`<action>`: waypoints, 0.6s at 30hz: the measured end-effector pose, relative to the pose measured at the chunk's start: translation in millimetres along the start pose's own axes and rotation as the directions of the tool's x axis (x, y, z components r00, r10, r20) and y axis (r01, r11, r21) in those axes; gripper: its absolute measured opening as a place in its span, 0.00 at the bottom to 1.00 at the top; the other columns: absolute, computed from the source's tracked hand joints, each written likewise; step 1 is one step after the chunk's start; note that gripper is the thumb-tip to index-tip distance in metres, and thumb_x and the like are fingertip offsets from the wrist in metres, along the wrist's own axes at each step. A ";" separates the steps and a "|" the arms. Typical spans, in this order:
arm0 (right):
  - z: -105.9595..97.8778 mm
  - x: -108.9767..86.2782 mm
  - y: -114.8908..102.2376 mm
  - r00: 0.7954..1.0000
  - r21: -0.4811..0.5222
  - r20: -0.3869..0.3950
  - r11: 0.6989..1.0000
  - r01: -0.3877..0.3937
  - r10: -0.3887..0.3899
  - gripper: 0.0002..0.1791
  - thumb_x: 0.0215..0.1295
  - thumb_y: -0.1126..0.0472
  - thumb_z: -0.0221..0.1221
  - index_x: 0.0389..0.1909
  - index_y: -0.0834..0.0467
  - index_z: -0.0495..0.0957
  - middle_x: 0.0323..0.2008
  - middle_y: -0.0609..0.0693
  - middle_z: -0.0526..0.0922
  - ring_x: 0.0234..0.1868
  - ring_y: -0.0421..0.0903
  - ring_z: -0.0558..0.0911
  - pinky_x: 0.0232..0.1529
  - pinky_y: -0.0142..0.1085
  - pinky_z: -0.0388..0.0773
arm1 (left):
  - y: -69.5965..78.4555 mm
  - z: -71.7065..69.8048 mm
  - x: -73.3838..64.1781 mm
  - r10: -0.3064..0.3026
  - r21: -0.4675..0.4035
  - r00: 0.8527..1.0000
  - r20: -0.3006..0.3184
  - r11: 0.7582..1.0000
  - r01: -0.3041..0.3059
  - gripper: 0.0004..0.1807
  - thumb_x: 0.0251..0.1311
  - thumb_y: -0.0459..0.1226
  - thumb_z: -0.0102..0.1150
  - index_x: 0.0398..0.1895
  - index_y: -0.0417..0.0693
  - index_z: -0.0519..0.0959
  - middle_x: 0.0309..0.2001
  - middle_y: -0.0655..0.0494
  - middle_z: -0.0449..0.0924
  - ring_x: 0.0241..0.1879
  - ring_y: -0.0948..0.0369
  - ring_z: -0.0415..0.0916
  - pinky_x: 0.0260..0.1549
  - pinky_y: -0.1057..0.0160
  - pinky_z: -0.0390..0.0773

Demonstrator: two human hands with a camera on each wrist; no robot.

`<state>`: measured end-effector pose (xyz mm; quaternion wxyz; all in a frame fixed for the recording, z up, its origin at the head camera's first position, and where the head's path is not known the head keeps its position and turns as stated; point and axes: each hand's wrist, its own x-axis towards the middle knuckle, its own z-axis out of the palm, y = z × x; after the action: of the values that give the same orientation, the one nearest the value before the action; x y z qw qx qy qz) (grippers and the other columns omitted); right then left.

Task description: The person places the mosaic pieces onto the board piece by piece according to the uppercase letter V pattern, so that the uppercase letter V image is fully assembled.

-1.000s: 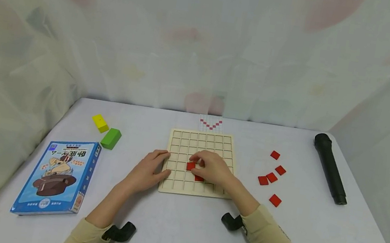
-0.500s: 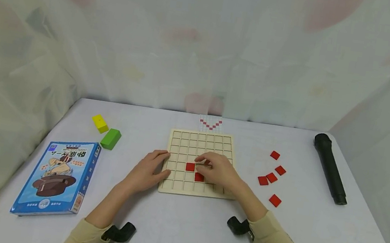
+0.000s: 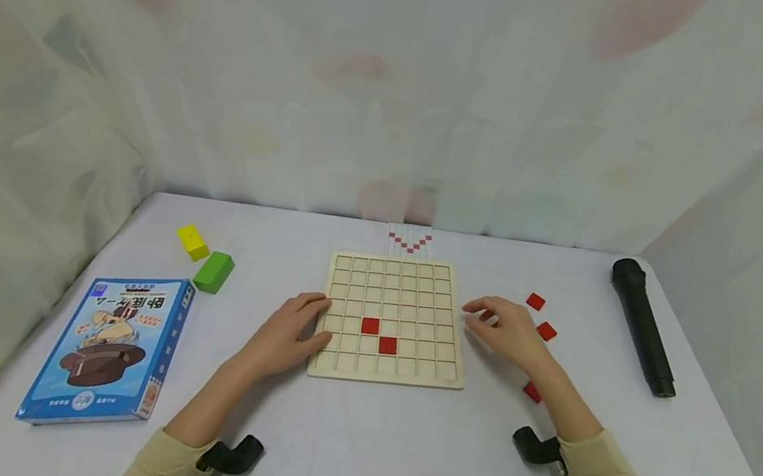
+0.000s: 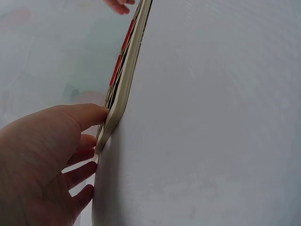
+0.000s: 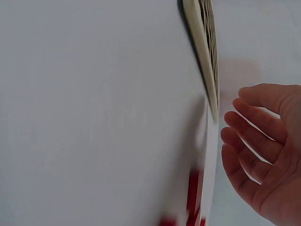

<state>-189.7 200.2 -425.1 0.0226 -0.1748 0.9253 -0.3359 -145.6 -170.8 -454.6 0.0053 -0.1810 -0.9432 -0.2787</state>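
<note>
A wooden grid board (image 3: 421, 371) lies flat mid-table, with one red square tile (image 3: 370, 325) and a second red tile (image 3: 388, 345) set in diagonally adjoining cells. My left hand (image 3: 285, 337) rests at the board's left edge, thumb and fingers touching its side and rim, as the left wrist view (image 4: 42, 150) also shows. To the right of the board, my right hand (image 3: 504, 330) hovers over the table with loosely bent fingers and nothing between them. Red tiles (image 3: 536, 301) lie scattered near it, some partly hidden behind the hand and forearm.
A card with a red V pattern (image 3: 411, 241) lies just behind the board. On the left are a blue box (image 3: 106, 345), a yellow block (image 3: 192, 242) and a green block (image 3: 213, 272). A black microphone-like cylinder (image 3: 644, 327) lies far right.
My right hand has left the board and moved right toward the loose tiles, uncovering both red tiles on the grid. My left hand has kept its place at the board's edge.
</note>
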 end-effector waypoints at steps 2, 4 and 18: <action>-10.9 -3.6 13.0 0.999 -0.015 -0.031 0.999 -0.045 0.045 0.12 0.66 0.61 0.62 0.48 0.58 0.83 0.45 0.53 0.84 0.43 0.51 0.80 0.38 0.40 0.79 | -0.4 0.4 0.4 -0.001 0.001 1.000 0.000 1.000 0.001 0.32 0.64 0.43 0.62 0.68 0.37 0.68 0.68 0.44 0.65 0.67 0.47 0.61 0.64 0.47 0.63; -20.4 -5.9 25.2 0.995 -0.023 -0.063 0.996 -0.085 0.084 0.12 0.66 0.60 0.61 0.49 0.59 0.82 0.45 0.55 0.83 0.44 0.53 0.80 0.37 0.41 0.80 | -1.0 0.6 0.5 -0.001 0.004 1.000 0.000 1.000 0.001 0.32 0.64 0.43 0.62 0.68 0.37 0.67 0.68 0.44 0.65 0.68 0.47 0.61 0.65 0.47 0.63; -51.6 -7.6 66.8 0.952 -0.024 -0.135 0.960 -0.280 0.274 0.17 0.66 0.63 0.58 0.53 0.66 0.77 0.50 0.68 0.76 0.47 0.62 0.75 0.40 0.48 0.80 | -2.8 1.6 0.0 0.020 -0.008 1.000 0.002 1.000 -0.020 0.32 0.65 0.44 0.61 0.68 0.36 0.67 0.68 0.43 0.64 0.67 0.46 0.61 0.64 0.46 0.63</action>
<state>-211.4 282.1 -427.9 0.0051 -0.0216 0.9471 -0.3203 -146.4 -172.2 -457.4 0.0064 -0.1904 -0.9402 -0.2824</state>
